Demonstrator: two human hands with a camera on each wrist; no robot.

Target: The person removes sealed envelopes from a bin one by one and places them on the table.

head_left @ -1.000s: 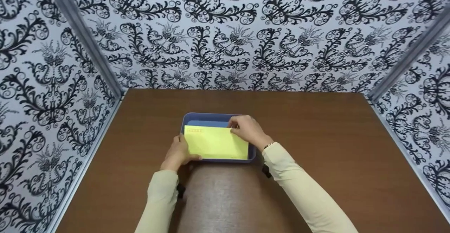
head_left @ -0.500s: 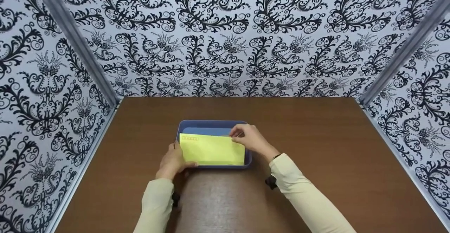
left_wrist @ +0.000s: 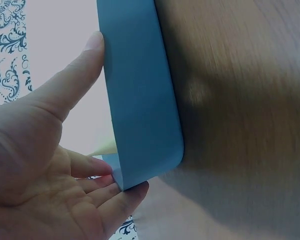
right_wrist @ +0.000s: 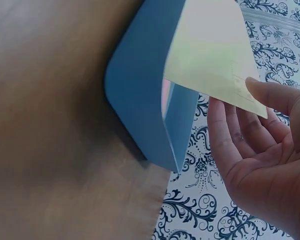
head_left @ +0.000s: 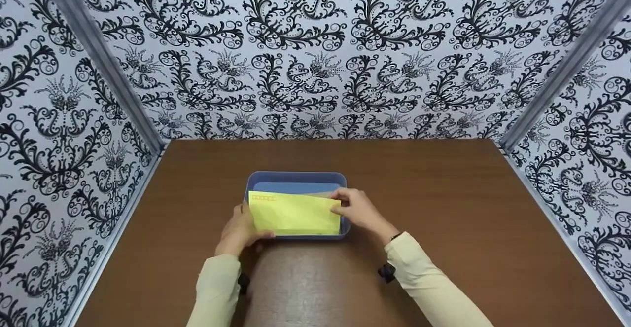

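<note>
A yellow envelope [head_left: 293, 216] with a row of small red boxes at its top left lies slanted in a blue tray [head_left: 296, 175]. My right hand [head_left: 362, 212] pinches its upper right corner; in the right wrist view the thumb lies over the envelope [right_wrist: 205, 62] and the fingers are beneath. My left hand [head_left: 239, 228] grips the tray's near left corner. In the left wrist view, its thumb rests along the near rim of the tray [left_wrist: 140, 90], with fingers around the side wall. The envelope covers most of the tray's inside.
Behind the envelope's top edge shows a paler paper strip [head_left: 321, 194]. A pink edge [right_wrist: 166, 92] peeks out inside the tray in the right wrist view. The brown table [head_left: 419, 179] is bounded by patterned walls [head_left: 315, 70].
The envelope's right end has dropped lower with my right hand, uncovering the paler strip behind it. My left hand keeps its place at the tray corner. The head view has tilted slightly.
</note>
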